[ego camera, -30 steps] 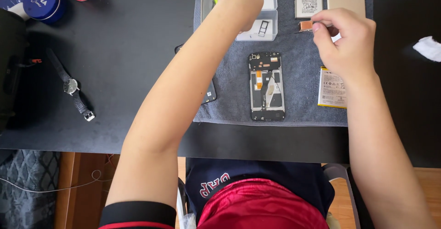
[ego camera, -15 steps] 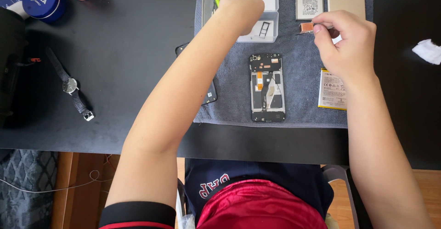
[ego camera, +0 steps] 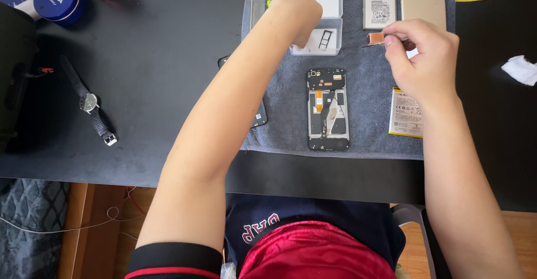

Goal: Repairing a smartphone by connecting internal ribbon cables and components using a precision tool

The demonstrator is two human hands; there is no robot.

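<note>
A small copper part (ego camera: 375, 37) sits pinched in tweezers (ego camera: 391, 41) in the right hand (ego camera: 422, 61), upper right of the frame, above the grey towel (ego camera: 366, 122) and up and right of the opened phone (ego camera: 328, 109). Held so lightly, the part could slip and vanish into the towel's pile if the pinch eases or the wrist jolts. The left hand (ego camera: 296, 13) is curled at the clear tray (ego camera: 324, 24), upper centre, arm stretched across the dark surface (ego camera: 156, 88); I cannot tell whether it grips anything.
</note>
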